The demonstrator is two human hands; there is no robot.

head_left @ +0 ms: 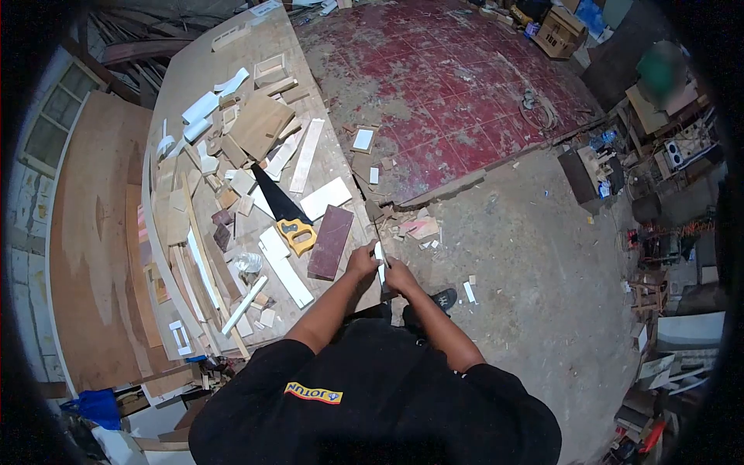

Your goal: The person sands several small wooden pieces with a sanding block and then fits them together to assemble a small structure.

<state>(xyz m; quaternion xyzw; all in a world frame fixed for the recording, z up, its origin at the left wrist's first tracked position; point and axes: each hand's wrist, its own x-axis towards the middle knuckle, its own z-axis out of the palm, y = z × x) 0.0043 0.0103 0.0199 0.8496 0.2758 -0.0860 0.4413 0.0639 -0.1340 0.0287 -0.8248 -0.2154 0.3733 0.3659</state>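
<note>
At the right edge of the worktable, my left hand is closed around a small white strip that stands out past the fingertips. My right hand is closed right beside it, its fingers against the strip's right side. Whether a small tool sits in those fingers is too small to tell. Just left of my hands lies a dark reddish-brown rectangular sheet or board. Beyond it rests a handsaw with a yellow handle and black blade. White boards lie near the saw.
Wood offcuts, white pieces and long strips crowd the table. A clear plastic bag or cup lies at its left. Scraps litter the concrete floor beside a raised red tiled floor. A box stands far right.
</note>
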